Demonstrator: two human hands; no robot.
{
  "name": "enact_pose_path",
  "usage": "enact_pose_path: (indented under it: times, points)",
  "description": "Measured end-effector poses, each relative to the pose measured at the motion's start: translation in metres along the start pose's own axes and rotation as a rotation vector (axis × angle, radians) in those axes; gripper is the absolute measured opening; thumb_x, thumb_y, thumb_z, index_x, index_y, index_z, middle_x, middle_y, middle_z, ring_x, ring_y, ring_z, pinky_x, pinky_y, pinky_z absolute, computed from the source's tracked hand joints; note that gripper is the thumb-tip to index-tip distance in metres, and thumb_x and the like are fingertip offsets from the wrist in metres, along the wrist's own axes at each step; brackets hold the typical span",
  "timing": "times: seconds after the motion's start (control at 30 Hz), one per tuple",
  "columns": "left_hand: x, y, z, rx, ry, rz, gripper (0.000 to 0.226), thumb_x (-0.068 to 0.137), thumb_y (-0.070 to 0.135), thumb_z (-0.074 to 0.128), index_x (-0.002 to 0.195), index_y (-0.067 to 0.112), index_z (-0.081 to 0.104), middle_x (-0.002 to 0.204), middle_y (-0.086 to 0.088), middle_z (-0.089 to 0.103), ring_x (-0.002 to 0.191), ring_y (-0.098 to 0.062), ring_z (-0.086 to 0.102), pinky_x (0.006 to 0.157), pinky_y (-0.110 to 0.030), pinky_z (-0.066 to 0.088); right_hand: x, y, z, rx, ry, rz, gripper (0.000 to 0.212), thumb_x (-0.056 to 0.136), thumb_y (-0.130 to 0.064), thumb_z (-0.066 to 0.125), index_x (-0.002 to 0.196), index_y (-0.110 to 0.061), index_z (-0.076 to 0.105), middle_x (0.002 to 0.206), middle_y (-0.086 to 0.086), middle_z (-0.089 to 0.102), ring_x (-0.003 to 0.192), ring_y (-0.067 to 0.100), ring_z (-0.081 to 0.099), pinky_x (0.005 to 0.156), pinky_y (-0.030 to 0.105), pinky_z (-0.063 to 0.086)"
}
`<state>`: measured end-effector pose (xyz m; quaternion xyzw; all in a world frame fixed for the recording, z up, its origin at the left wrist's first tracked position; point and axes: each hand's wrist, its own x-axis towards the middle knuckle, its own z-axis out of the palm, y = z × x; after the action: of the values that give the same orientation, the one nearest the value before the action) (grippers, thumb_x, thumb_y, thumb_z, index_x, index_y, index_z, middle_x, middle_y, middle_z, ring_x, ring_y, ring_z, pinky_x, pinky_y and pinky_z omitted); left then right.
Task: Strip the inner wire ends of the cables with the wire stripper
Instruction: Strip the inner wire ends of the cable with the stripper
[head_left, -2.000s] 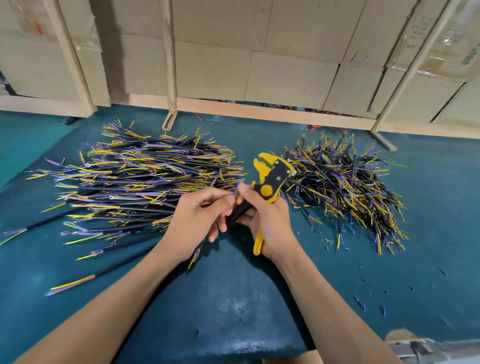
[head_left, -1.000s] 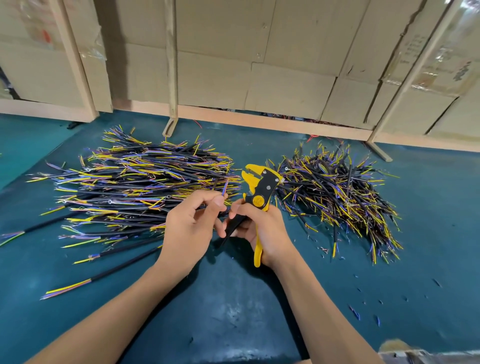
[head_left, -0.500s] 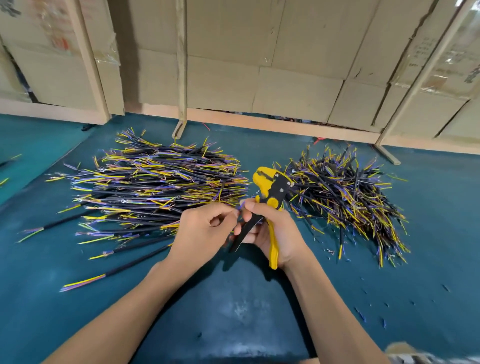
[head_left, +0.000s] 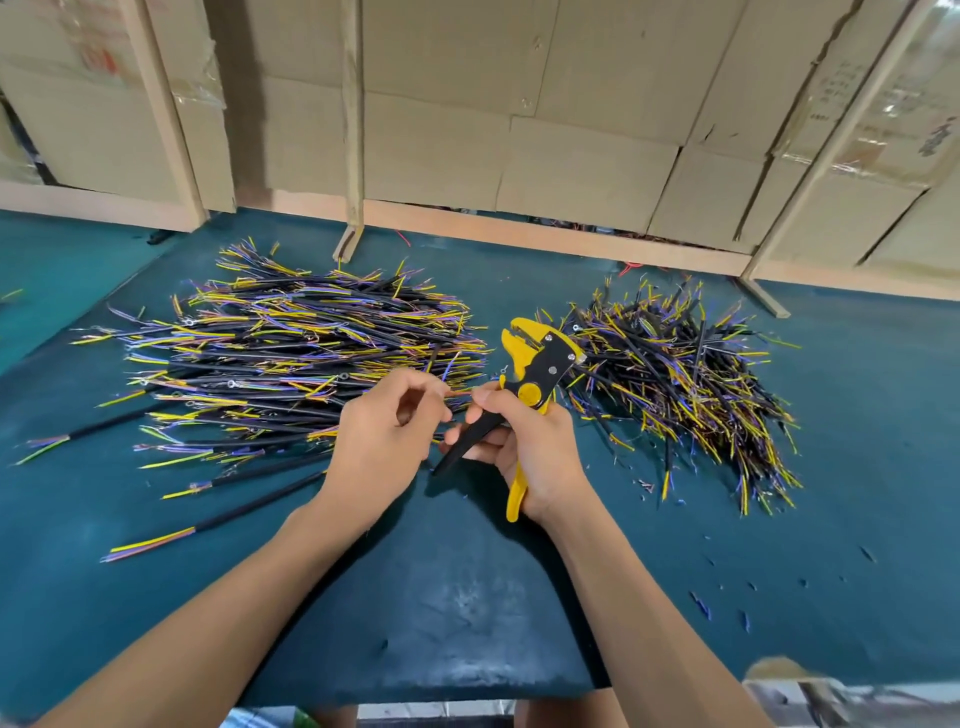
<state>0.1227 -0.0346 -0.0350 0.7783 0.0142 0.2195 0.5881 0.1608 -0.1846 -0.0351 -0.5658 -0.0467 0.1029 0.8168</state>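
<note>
Cable (head_left: 470, 441), black-sheathed, sits at centre, pinched between the left hand (head_left: 382, 441) and the right hand's thumb. Half a second ago both hands were closer together; now the left draws toward nine o'clock, teasing thin coloured wires apart, so stripping likely comes next. The right hand (head_left: 530, 447) clenches the yellow-and-black wire stripper (head_left: 535, 374), its toothed head toward one o'clock. Bristly cable piles (head_left: 291, 353) lie at ten and two o'clock on smooth teal matting (head_left: 467, 597).
</note>
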Motion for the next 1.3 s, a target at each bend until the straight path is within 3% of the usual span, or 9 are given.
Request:
enact_pose_path:
  times: [0.1, 0.17, 0.27, 0.37, 0.5, 0.57, 1.03, 1.13, 1.3]
  points:
    - [0.001, -0.003, 0.001, 0.101, 0.009, 0.072, 0.005, 0.098, 0.023, 0.062, 0.096, 0.026, 0.066, 0.077, 0.012, 0.071, 0.076, -0.004, 0.065, 0.067, -0.014, 0.047, -0.002, 0.000, 0.000, -0.016, -0.025, -0.031, 0.009, 0.084, -0.014, 0.071, 0.075, -0.013, 0.070, 0.074, 0.012, 0.064, 0.067, 0.039, 0.070, 0.069, 0.048, 0.060]
    - [0.001, -0.003, 0.001, 0.150, 0.020, 0.127, 0.006, 0.099, 0.025, 0.062, 0.100, 0.021, 0.066, 0.081, 0.016, 0.069, 0.079, -0.001, 0.064, 0.069, -0.007, 0.043, -0.003, 0.000, 0.000, -0.026, -0.041, -0.050, 0.009, 0.084, -0.016, 0.072, 0.076, -0.014, 0.070, 0.074, 0.011, 0.065, 0.068, 0.039, 0.071, 0.069, 0.047, 0.060]
    - [0.000, -0.004, 0.000, 0.073, 0.024, 0.125, 0.005, 0.100, 0.026, 0.060, 0.098, 0.027, 0.065, 0.084, 0.017, 0.070, 0.073, 0.002, 0.062, 0.066, -0.008, 0.042, -0.004, 0.000, 0.001, -0.041, -0.061, -0.065, 0.009, 0.084, -0.015, 0.071, 0.075, -0.013, 0.069, 0.074, 0.011, 0.065, 0.068, 0.039, 0.070, 0.072, 0.051, 0.060]
    - [0.002, -0.003, -0.002, -0.181, 0.013, 0.033, 0.011, 0.099, 0.020, 0.063, 0.097, 0.030, 0.069, 0.085, 0.012, 0.071, 0.053, -0.001, 0.052, 0.052, -0.013, 0.039, -0.005, -0.001, 0.002, -0.046, -0.086, -0.057, 0.007, 0.084, -0.013, 0.070, 0.077, -0.011, 0.068, 0.074, 0.013, 0.063, 0.068, 0.041, 0.069, 0.076, 0.059, 0.059]
    - [0.007, 0.000, -0.003, -0.428, 0.072, -0.085, 0.013, 0.093, 0.014, 0.069, 0.094, 0.026, 0.074, 0.085, 0.000, 0.074, 0.046, -0.011, 0.041, 0.040, -0.018, 0.033, -0.008, -0.003, 0.002, -0.069, -0.190, 0.004, 0.009, 0.083, -0.013, 0.074, 0.084, -0.006, 0.068, 0.074, 0.015, 0.061, 0.066, 0.041, 0.069, 0.069, 0.049, 0.058]
    - [0.010, 0.000, -0.005, -0.499, 0.099, -0.092, 0.009, 0.091, 0.015, 0.071, 0.094, 0.022, 0.075, 0.086, -0.007, 0.073, 0.044, -0.013, 0.037, 0.040, -0.018, 0.030, -0.009, -0.004, 0.002, -0.061, -0.260, 0.044, 0.011, 0.086, -0.013, 0.073, 0.084, -0.003, 0.069, 0.075, 0.017, 0.063, 0.064, 0.040, 0.068, 0.070, 0.052, 0.058]
    - [0.017, 0.009, -0.013, -0.612, 0.176, -0.064, 0.009, 0.093, 0.013, 0.070, 0.093, 0.019, 0.077, 0.074, -0.002, 0.068, 0.045, -0.013, 0.032, 0.040, -0.019, 0.028, -0.008, -0.007, -0.006, -0.083, -0.423, 0.163, 0.019, 0.087, -0.017, 0.069, 0.086, 0.002, 0.070, 0.077, 0.025, 0.067, 0.066, 0.041, 0.069, 0.070, 0.051, 0.058]
    - [0.016, 0.009, -0.013, -0.579, 0.140, -0.037, 0.009, 0.093, 0.010, 0.070, 0.094, 0.017, 0.076, 0.072, -0.009, 0.064, 0.046, -0.013, 0.033, 0.041, -0.018, 0.028, -0.008, -0.009, -0.005, -0.082, -0.445, 0.166, 0.019, 0.087, -0.016, 0.068, 0.086, 0.002, 0.071, 0.076, 0.025, 0.066, 0.065, 0.040, 0.069, 0.069, 0.050, 0.059]
    - [0.016, 0.008, -0.011, -0.493, 0.125, 0.010, 0.006, 0.094, 0.010, 0.070, 0.098, 0.012, 0.074, 0.070, 0.005, 0.065, 0.043, -0.012, 0.035, 0.040, -0.018, 0.030, -0.008, -0.009, -0.006, -0.095, -0.441, 0.158, 0.018, 0.087, -0.016, 0.068, 0.086, 0.002, 0.071, 0.075, 0.024, 0.067, 0.065, 0.040, 0.069, 0.069, 0.051, 0.059]
